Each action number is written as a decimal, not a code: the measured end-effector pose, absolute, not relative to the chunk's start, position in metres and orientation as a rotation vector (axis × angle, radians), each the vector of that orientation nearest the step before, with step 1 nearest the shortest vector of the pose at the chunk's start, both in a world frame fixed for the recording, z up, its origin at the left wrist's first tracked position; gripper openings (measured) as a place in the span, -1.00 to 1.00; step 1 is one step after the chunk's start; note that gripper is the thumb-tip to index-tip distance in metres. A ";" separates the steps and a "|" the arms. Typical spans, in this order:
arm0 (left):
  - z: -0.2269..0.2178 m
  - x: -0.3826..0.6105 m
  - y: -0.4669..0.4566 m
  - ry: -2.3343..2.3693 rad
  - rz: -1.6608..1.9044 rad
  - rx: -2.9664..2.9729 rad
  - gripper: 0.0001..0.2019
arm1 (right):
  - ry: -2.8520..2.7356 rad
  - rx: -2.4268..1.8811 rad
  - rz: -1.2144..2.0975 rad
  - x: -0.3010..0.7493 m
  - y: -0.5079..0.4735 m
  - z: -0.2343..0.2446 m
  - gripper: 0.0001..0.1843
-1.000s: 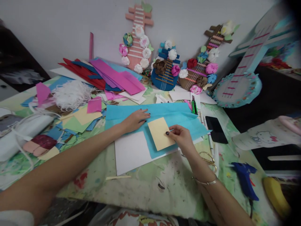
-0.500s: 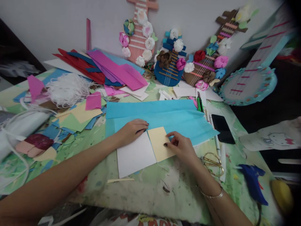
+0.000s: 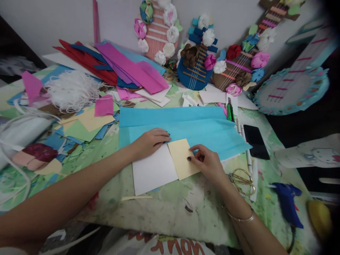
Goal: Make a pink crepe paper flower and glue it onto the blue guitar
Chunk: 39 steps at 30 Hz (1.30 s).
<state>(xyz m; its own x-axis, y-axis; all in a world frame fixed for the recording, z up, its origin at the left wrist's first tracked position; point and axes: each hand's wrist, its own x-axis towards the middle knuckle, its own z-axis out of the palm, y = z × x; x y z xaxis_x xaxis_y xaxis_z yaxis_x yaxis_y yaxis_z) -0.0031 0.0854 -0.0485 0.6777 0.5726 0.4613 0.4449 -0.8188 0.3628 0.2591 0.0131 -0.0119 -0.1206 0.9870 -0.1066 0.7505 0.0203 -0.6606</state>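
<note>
My left hand point(image 3: 152, 143) lies flat over the upper part of a white card point(image 3: 154, 170), its fingertips reaching onto the blue paper behind. Beside the card's right edge is a cream paper piece point(image 3: 183, 159). The right edge of that piece is pinched between the thumb and fingers of my right hand point(image 3: 208, 163). Under and behind both lies a wide sheet of blue paper point(image 3: 172, 117) with a fold along it. A thin cream strip point(image 3: 137, 198) rests in front of the white card.
Gold-handled scissors point(image 3: 242, 182), a black phone point(image 3: 256, 141) and a blue glue gun point(image 3: 287, 202) lie on the right. Paper scraps point(image 3: 82, 127) and white string point(image 3: 71, 90) cover the left. Decorated cardboard instruments point(image 3: 195, 71) lean against the back wall.
The view has tilted and shifted slightly, so the background sits a little differently. Both hands keep nearly the same places on the card and the cream paper.
</note>
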 end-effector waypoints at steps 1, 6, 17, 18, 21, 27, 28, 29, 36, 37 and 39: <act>-0.049 -0.004 0.086 0.810 0.844 2.679 -0.70 | -1.919 -1.768 0.833 0.259 0.013 -0.012 -0.76; -0.048 -0.005 0.087 0.799 0.813 2.706 -0.71 | -1.866 -1.759 0.823 0.260 0.013 -0.016 -0.78; -0.049 -0.005 0.089 0.772 0.827 2.704 -0.70 | -1.801 -1.716 0.862 0.263 0.013 -0.023 -0.77; -0.049 -0.005 0.090 0.750 0.819 2.711 -0.70 | -1.804 -1.718 0.861 0.263 0.013 -0.023 -0.77; -0.049 -0.005 0.090 0.681 0.799 2.741 -0.69 | -1.818 -1.721 0.857 0.263 0.013 -0.023 -0.77; -0.048 -0.004 0.090 0.699 0.767 2.725 -0.69 | -1.850 -1.724 0.818 0.262 0.014 -0.021 -0.79; -0.048 -0.004 0.090 0.707 0.764 2.718 -0.70 | -1.856 -1.727 0.806 0.262 0.014 -0.021 -0.80; -0.048 -0.004 0.090 0.713 0.764 2.714 -0.70 | -1.862 -1.731 0.791 0.261 0.013 -0.021 -0.80; -0.049 -0.006 0.098 0.743 0.765 2.738 -0.69 | -1.919 -1.713 0.659 0.258 0.016 -0.023 -0.78; -0.049 -0.006 0.099 0.748 0.766 2.741 -0.69 | -1.920 -1.713 0.651 0.257 0.017 -0.024 -0.78; -0.050 -0.007 0.101 0.748 0.769 2.751 -0.69 | -1.924 -1.713 0.639 0.257 0.018 -0.023 -0.78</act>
